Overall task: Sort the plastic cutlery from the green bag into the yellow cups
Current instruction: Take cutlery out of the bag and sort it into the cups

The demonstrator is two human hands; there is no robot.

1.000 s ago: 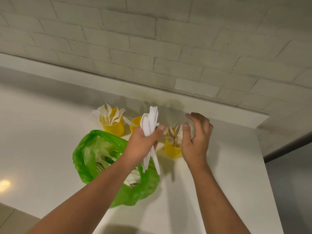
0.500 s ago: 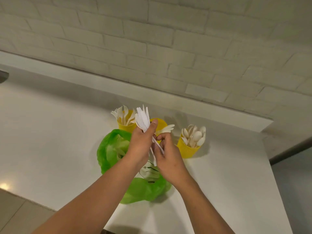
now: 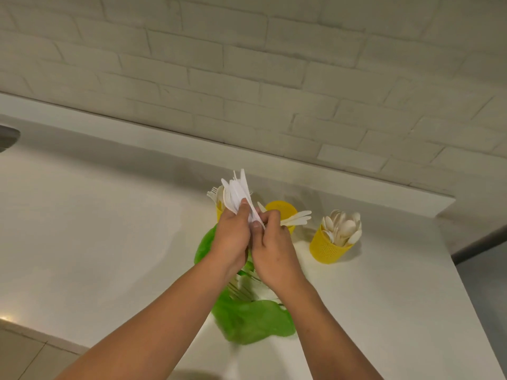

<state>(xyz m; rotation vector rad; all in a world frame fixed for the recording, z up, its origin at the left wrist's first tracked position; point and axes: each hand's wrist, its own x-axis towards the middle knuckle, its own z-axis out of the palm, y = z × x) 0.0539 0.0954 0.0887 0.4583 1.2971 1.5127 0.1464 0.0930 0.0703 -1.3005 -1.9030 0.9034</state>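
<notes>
My left hand (image 3: 231,237) grips a bunch of white plastic cutlery (image 3: 236,194) held upright above the green bag (image 3: 248,320). My right hand (image 3: 271,250) is pressed against it and pinches one white piece of the bunch at its lower end. The bag lies open on the white counter (image 3: 96,229) with more cutlery inside, mostly hidden by my arms. Three yellow cups stand behind it: the left cup (image 3: 219,211) with forks, largely hidden by my left hand, the middle cup (image 3: 282,209) with knives leaning out to the right, and the right cup (image 3: 329,248) full of spoons.
A painted brick wall (image 3: 247,78) with a low ledge runs behind the cups. The counter ends at the right edge (image 3: 463,283), with grey floor beyond. A dark rounded object (image 3: 8,137) shows at the far left edge.
My right hand left the spoon cup and came to the bunch in my left hand, now pinching one piece. The view has shifted, so the cups and bag sit further right.
</notes>
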